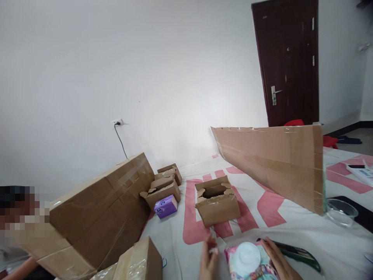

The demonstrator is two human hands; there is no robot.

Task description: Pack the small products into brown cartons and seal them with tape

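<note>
My left hand [209, 259] is at the bottom, left of a colourful soft pack with a white round lid [247, 257] that looks like wet wipes. Its fingers are curled together and slightly blurred, with something small and pale at the fingertips that I cannot make out. My right hand [276, 259] lies along the pack's right side, fingers stretched out and touching it. Beside that hand rests a green-handled tool with a dark blade [300, 253]. An open cardboard box [218, 206] stands just beyond the pack.
A large carton [107, 206] fills the left, a person [17, 221] behind it. Near it are small boxes [164, 190], a purple tissue pack [166, 206] and a taped box [140, 260]. At right stand a tall cardboard panel [276, 163] and a clear plastic bowl [340, 212].
</note>
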